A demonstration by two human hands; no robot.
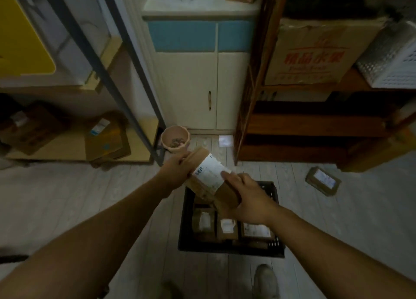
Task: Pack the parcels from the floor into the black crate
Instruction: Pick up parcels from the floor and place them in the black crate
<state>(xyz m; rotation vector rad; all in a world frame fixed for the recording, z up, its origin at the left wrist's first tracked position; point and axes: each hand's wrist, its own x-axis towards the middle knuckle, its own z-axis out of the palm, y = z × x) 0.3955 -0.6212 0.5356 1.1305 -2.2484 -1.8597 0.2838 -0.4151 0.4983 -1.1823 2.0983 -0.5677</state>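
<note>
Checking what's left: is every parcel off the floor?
No, one brown parcel lies on the floor right of the black crate.

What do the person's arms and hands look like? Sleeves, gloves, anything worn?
Left hand and right hand: no gloves, and no rings, watch or bands that I can see. Left forearm and right forearm are uncovered to the frame edge, with no sleeves in view. No straps, cables or markings. The frame is dim and soft, so small jewellery can't be ruled out.
</note>
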